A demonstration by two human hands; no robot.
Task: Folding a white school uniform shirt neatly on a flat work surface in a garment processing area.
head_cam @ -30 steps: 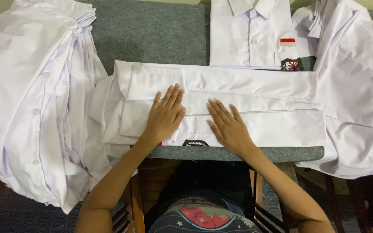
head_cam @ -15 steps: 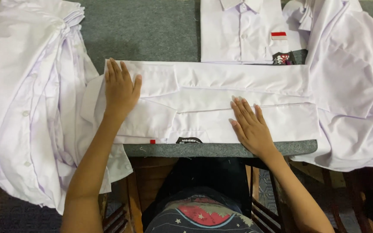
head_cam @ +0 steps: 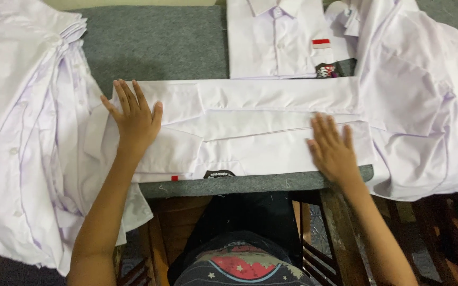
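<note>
left hand [head_cam: 133, 119]: flat, palm down, fingers [head_cam: 125, 95] spread and not gripping anything; it's pressing on the left end of the folded white shirt [head_cam: 250, 127], fingertips just short of the shirt's far edge

right hand [head_cam: 334, 148]: also flat and open, fingers [head_cam: 324, 127] loosely together, pointing away from the body; resting on the shirt's right end, nothing pinched

folded white shirt: long sideways band on the grey table cover [head_cam: 155, 42], stretched between the two hands and lying under both sets of fingers; its near edge with a small dark badge [head_cam: 218, 173] sits just behind the palms, by the table's front edge

stack of white shirts [head_cam: 22, 132]: just left of the left-hand fingers, draping off the table

neatly folded shirt [head_cam: 279, 39]: beyond the fingertips, collar up, small red-and-white patch [head_cam: 321, 43] on it

loose white shirts [head_cam: 425, 106]: right of the right-hand fingers, bunched up
</note>
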